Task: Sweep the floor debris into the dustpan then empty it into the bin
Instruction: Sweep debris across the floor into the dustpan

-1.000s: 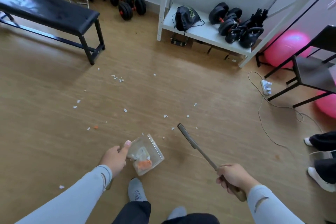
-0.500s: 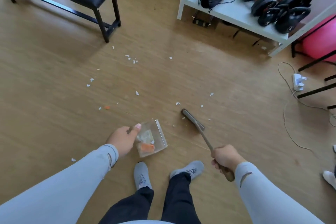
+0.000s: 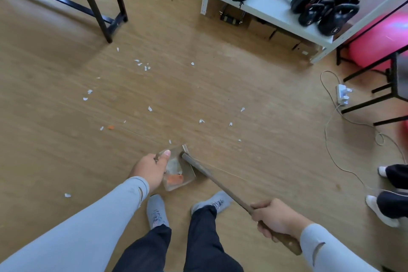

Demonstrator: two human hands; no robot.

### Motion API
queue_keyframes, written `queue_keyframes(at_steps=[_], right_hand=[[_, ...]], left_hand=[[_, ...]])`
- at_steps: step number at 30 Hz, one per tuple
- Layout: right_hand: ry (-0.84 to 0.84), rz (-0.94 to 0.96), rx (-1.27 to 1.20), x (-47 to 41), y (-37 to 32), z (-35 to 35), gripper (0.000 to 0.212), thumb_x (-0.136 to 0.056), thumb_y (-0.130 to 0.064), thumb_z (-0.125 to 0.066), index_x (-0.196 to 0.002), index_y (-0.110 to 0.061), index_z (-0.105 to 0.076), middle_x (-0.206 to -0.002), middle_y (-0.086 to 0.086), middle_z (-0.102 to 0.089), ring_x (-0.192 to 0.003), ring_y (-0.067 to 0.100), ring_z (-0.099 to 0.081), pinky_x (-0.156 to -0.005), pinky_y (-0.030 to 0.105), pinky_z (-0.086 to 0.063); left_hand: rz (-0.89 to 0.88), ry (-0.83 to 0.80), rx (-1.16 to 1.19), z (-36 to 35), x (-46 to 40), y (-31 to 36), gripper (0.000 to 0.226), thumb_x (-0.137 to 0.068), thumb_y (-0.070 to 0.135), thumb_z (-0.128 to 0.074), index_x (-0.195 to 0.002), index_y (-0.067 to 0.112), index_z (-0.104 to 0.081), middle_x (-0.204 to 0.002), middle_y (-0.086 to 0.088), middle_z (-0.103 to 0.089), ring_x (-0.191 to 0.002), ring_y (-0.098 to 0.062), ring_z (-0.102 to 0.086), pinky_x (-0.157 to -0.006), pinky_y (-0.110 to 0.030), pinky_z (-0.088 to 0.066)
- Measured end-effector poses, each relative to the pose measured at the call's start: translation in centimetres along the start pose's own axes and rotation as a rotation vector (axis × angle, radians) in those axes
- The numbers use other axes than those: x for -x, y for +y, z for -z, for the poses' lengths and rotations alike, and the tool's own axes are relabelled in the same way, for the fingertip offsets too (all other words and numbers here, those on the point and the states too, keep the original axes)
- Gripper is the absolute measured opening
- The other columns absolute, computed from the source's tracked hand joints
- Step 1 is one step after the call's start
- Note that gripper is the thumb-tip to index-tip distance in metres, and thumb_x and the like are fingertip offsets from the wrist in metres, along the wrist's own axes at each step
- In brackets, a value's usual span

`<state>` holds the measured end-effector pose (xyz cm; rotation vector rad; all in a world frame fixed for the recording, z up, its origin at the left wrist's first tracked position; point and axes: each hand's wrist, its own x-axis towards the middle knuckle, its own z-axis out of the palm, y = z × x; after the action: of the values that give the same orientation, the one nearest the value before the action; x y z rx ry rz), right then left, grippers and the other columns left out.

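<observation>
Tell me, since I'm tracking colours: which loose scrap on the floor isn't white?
The small orange scrap left of centre, beside a white bit. Every other loose piece on the floor looks white.

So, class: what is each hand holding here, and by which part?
The left hand grips the clear dustpan at its rear edge, thumb on top. The right hand holds the brush by the wooden handle end.
</observation>
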<state>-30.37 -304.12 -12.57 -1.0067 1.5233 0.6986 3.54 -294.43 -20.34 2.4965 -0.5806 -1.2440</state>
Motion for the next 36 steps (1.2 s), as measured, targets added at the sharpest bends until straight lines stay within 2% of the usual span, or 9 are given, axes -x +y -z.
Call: queue_keyframes(at_steps=[3, 6, 11, 14, 18, 21, 24, 27, 36], right_hand=[[-0.003, -0.01, -0.178, 1.8, 2.3, 2.0, 0.037, -0.087, -0.008, -0.063, -0.123, -0.015, -0.06, -0.064, 0.02, -0.06, -0.04, 0.021, -0.041, -0.041, 0.022, -0.032], [0.039, 0.016, -0.199, 2.5, 2.7, 1.1, 0.037, -0.088, -0.004, -0.061, -0.123, -0.013, -0.059, -0.062, 0.02, -0.059, -0.037, 0.021, -0.041, -0.037, 0.021, -0.031], [0.129, 0.067, -0.125, -0.1, -0.8, -1.6, 0.02, -0.088, -0.01, -0.055, -0.104, -0.021, -0.061, -0.056, 0.014, -0.058, -0.042, 0.022, -0.044, -0.042, 0.027, -0.04], [0.132, 0.056, -0.09, -1.1, -2.6, -3.7, 0.021, -0.084, -0.013, -0.052, -0.1, -0.02, -0.063, -0.055, 0.012, -0.061, -0.046, 0.023, -0.048, -0.049, 0.029, -0.044], [0.038, 0.032, -0.243, 0.3, -2.7, -3.3, 0.01, -0.077, -0.01, -0.056, -0.08, -0.008, -0.066, -0.059, 0.016, -0.056, -0.046, 0.022, -0.04, -0.044, 0.024, -0.031], [0.028, 0.057, -0.282, 1.7, -2.1, -2.8, 0.012, -0.08, -0.009, -0.059, -0.089, -0.012, -0.067, -0.063, 0.017, -0.055, -0.044, 0.021, -0.04, -0.042, 0.021, -0.029], [0.077, 0.127, -0.166, 1.7, -4.0, -3.8, 0.024, -0.086, -0.01, -0.056, -0.108, -0.019, -0.063, -0.059, 0.016, -0.058, -0.041, 0.022, -0.043, -0.039, 0.023, -0.035], [0.129, 0.214, -0.027, -0.1, -7.8, -4.9, 0.028, -0.086, -0.014, -0.053, -0.11, -0.021, -0.065, -0.057, 0.011, -0.06, -0.041, 0.022, -0.046, -0.044, 0.027, -0.042], [0.159, 0.183, 0.304, -4.0, -13.6, -11.3, 0.02, -0.09, -0.014, -0.052, -0.102, -0.01, -0.068, -0.076, 0.008, -0.069, -0.056, 0.023, -0.064, -0.053, 0.029, -0.053]], left_hand=[[-0.006, -0.016, -0.02, 0.1, -0.2, -0.5, 0.047, -0.099, 0.068, -0.043, -0.099, 0.023, -0.056, -0.082, 0.017, -0.054, -0.089, -0.023, -0.054, -0.082, -0.035, -0.039], [0.007, -0.044, -0.014, 0.0, 0.3, -0.4, 0.076, -0.099, 0.07, -0.04, -0.142, 0.009, -0.054, -0.128, -0.005, -0.066, -0.119, -0.032, -0.06, -0.098, -0.041, -0.044], [0.005, -0.047, -0.002, 0.3, 1.2, -0.6, 0.079, -0.099, 0.068, -0.041, -0.151, 0.008, -0.048, -0.145, -0.009, -0.06, -0.132, -0.032, -0.056, -0.106, -0.042, -0.042], [0.003, -0.056, -0.004, 0.9, 1.8, -1.1, 0.076, -0.099, 0.068, -0.041, -0.147, 0.009, -0.052, -0.137, -0.01, -0.065, -0.125, -0.033, -0.06, -0.104, -0.042, -0.044], [0.005, -0.079, 0.029, 2.7, 2.2, -2.6, 0.076, -0.099, 0.068, -0.042, -0.143, 0.008, -0.054, -0.126, -0.014, -0.071, -0.116, -0.034, -0.065, -0.105, -0.048, -0.049], [0.028, -0.042, 0.065, 5.1, 2.1, -4.4, 0.076, -0.099, 0.068, -0.043, -0.136, 0.004, -0.058, -0.123, -0.015, -0.072, -0.112, -0.034, -0.067, -0.099, -0.047, -0.051], [0.045, 0.026, 0.106, 8.0, 2.0, -6.4, 0.066, -0.098, 0.068, -0.044, -0.112, 0.008, -0.067, -0.087, -0.008, -0.077, -0.078, -0.023, -0.069, -0.072, -0.037, -0.048], [0.083, 0.075, 0.181, 10.4, 1.6, -7.7, 0.063, -0.098, 0.067, -0.045, -0.089, 0.008, -0.066, -0.069, -0.008, -0.072, -0.055, -0.025, -0.059, -0.062, -0.034, -0.047], [0.141, 0.103, 0.201, 10.9, -0.8, -10.3, 0.062, -0.1, 0.064, -0.046, -0.083, 0.007, -0.066, -0.068, -0.01, -0.07, -0.058, -0.027, -0.059, -0.068, -0.037, -0.05]])
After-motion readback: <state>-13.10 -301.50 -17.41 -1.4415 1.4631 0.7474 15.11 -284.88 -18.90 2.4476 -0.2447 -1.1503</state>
